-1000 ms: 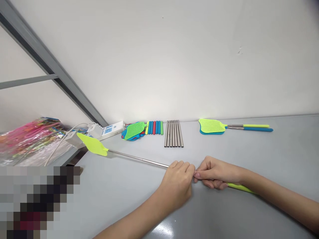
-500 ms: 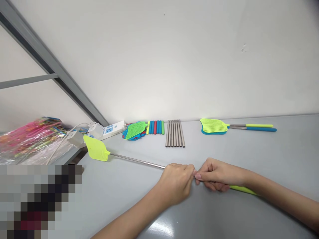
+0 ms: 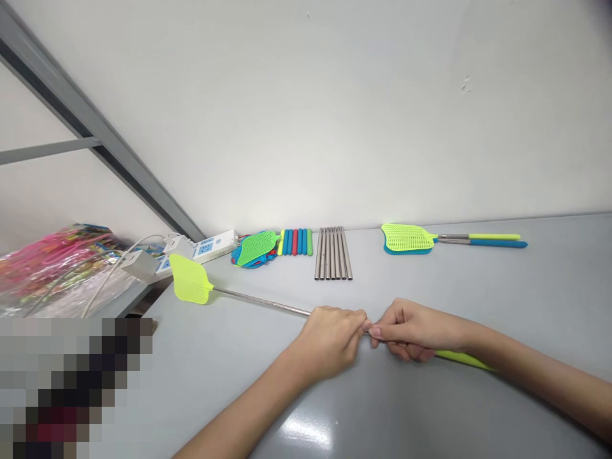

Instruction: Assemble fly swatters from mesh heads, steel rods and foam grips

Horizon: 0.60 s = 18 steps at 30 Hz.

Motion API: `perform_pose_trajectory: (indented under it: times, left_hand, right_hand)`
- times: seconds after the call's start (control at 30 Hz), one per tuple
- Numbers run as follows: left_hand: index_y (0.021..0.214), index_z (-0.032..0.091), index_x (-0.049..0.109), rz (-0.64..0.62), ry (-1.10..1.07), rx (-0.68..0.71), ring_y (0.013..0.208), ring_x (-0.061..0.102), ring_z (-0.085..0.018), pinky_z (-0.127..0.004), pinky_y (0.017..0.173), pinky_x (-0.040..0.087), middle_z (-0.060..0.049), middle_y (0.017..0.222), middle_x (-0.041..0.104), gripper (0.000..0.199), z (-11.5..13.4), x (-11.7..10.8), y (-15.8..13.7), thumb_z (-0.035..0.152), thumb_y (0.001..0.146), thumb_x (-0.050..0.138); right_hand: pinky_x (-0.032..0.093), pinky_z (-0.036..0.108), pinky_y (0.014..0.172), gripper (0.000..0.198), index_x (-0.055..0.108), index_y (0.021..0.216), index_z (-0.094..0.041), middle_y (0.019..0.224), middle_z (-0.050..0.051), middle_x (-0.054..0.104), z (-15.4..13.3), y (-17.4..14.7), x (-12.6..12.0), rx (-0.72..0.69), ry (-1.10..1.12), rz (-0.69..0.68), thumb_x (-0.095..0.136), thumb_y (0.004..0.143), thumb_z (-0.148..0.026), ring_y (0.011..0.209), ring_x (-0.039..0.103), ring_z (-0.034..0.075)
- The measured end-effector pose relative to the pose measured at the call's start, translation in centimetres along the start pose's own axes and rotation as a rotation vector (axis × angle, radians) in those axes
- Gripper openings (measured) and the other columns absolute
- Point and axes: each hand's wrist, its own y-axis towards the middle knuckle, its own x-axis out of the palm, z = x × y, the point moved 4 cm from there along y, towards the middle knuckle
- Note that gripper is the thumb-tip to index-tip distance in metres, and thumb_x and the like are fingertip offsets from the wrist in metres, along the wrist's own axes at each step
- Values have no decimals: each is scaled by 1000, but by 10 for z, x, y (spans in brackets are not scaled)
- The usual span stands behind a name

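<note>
The yellow-green fly swatter [image 3: 287,308] extends through both hands. The left hand [image 3: 329,341] has its fingers wrapped around the telescopic shaft [image 3: 261,301], leaving the swatter head [image 3: 191,280] leftward of them; the right hand [image 3: 414,330] pinches just beside, the exact part hidden, its other fingers curled near the handle [image 3: 463,359]. The close paired grips presumably keep the shaft steady. Beyond the left fingers, steel tubes [image 3: 333,258] lie side by side, apparently for orderly access.
</note>
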Motion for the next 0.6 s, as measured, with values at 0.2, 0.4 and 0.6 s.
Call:
perform_pose_trajectory:
  times: [0.2,0.4,0.6]
  left_hand:
    - [77,22,51,-18,26,1,57,53,-13,-24,54,33,3,67,59,29,-2,-3,0,26,88,25]
    - [72,20,48,-3,57,14,55,50,-12,-23,52,30,3,64,57,30,-5,-6,0,27,89,23]
    - [68,19,45,13,80,24,52,48,-11,-23,50,28,3,59,54,32,-7,-9,-1,27,90,23]
  right_hand:
    - [26,14,31,43,57,67,-12,48,-2,48,0,1,0,-21,-28,10,50,73,-54,36,35,4]
    - [26,14,31,43,59,71,-12,48,-3,49,1,1,0,-27,-3,5,51,73,-54,36,35,3]
    - [24,14,31,42,59,74,-12,49,-3,48,1,2,0,-48,38,-3,53,72,-54,36,34,3]
